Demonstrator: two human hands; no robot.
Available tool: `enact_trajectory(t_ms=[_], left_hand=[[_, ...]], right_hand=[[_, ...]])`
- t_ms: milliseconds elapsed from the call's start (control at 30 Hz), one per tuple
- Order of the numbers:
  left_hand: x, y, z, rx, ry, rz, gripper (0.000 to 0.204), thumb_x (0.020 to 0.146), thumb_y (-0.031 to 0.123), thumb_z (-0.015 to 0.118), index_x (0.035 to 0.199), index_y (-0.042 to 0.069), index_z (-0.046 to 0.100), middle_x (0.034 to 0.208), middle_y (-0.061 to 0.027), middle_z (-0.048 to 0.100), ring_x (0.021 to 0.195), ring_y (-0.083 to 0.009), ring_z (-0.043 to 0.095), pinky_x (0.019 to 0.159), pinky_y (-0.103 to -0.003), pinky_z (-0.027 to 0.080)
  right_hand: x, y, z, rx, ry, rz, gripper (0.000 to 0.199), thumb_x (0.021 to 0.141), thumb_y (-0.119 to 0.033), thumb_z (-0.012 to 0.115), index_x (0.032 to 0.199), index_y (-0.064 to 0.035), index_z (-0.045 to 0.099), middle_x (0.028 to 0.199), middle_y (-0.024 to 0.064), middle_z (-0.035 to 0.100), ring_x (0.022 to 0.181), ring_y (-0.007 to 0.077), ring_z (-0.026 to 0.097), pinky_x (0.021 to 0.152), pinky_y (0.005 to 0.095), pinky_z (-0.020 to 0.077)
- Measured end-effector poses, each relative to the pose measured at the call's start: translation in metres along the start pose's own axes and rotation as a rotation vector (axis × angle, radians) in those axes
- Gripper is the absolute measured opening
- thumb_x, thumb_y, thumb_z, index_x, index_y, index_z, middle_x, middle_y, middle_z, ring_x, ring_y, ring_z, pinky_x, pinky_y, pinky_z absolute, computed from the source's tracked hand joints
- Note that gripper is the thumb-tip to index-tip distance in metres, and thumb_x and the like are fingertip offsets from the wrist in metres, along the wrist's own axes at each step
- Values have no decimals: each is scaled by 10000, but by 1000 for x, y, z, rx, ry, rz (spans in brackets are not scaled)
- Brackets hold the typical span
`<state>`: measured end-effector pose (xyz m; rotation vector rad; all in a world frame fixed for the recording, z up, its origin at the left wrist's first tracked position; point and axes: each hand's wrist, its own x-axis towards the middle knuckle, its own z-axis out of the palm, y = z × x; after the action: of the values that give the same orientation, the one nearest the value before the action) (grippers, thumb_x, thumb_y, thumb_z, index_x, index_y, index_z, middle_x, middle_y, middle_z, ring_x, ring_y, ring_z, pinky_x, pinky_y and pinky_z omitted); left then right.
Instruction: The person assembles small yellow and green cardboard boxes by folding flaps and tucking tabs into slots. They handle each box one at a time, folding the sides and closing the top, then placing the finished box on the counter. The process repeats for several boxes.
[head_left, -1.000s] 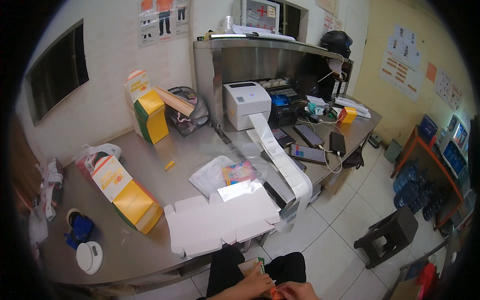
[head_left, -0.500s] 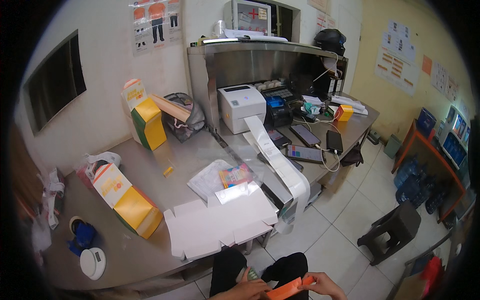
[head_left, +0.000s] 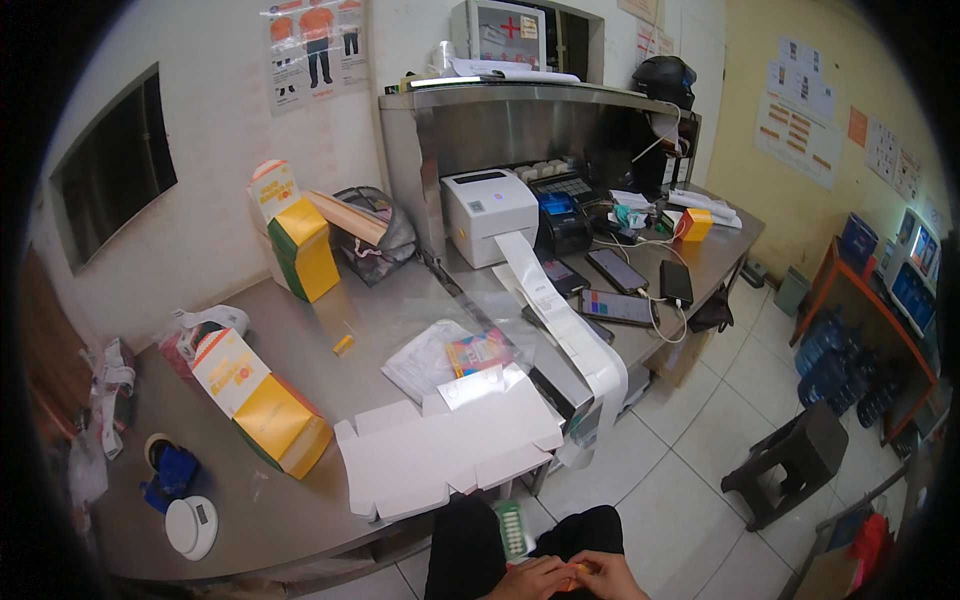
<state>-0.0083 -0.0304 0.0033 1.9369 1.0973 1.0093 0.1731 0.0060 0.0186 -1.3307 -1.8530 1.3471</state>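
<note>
Low in the view, over my lap, my left hand (head_left: 533, 579) and my right hand (head_left: 606, 574) meet with fingers closed on a small orange piece (head_left: 576, 574). Only a bit of this piece shows between the fingertips; its kind is hidden. Just beyond my left hand, between my dark-clothed legs, is a green item with rows of pale lumps (head_left: 512, 528); whether a hand touches it I cannot tell. A flattened pale cardboard box (head_left: 455, 445) lies at the table edge in front of me.
Two yellow-and-white cartons (head_left: 280, 420) stand or lie left on the metal table (head_left: 300, 535), near a white scale (head_left: 191, 527) and blue tape dispenser (head_left: 172, 470). A label printer (head_left: 488, 215) trails paper over the edge. Phones (head_left: 614, 307) lie right; a dark stool (head_left: 785, 465) stands on the floor.
My hands have drawn closer together and lower. The orange piece, earlier a long strip between them, is now mostly covered by fingers. More of the green item shows.
</note>
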Motion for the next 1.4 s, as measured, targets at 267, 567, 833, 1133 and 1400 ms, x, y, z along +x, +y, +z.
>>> enact_trajectory(t_ms=[267, 567, 833, 1133, 1400], left_hand=[[-1, -12, -11, -138, -107, -85, 206, 864, 100, 536, 1055, 61, 602, 947, -114, 522, 902, -263, 542, 768, -316, 440], [-4, 13, -16, -68, -118, 186, 256, 876, 107, 553, 1125, 59, 581, 1028, -121, 572, 947, -253, 557, 802, -304, 448], [-34, -21, 6, -811, 3, -507, 206, 850, 159, 641, 1011, 35, 608, 913, -101, 635, 829, -192, 623, 738, -284, 484], [-14, 9, 11, 38, 254, -8, 105, 811, 104, 640, 902, 52, 643, 836, -98, 597, 797, -266, 592, 690, -347, 466], [-4, -20, -1, 177, -59, -74, 273, 787, 109, 649, 1059, 101, 627, 944, -90, 601, 886, -267, 590, 813, -387, 470]], right_hand=[[1, 4, -2, 117, 70, 23, 180, 829, -35, 553, 961, -32, 677, 873, 109, 687, 780, 176, 627, 711, 314, 500], [4, 43, 2, 16, -238, 111, 219, 837, -194, 657, 1020, -80, 694, 829, 92, 694, 719, 112, 622, 698, 252, 499], [-2, 29, 4, 15, -170, 123, 201, 832, -210, 642, 995, -115, 710, 856, 118, 698, 742, 134, 650, 696, 262, 509], [1, 45, 12, 181, -304, 220, 271, 876, -205, 583, 1085, -51, 660, 905, 109, 682, 800, 144, 618, 745, 269, 495], [-3, 39, 0, 212, -292, 341, 272, 941, -164, 508, 1143, -12, 610, 992, 83, 644, 913, 130, 569, 841, 240, 448]])
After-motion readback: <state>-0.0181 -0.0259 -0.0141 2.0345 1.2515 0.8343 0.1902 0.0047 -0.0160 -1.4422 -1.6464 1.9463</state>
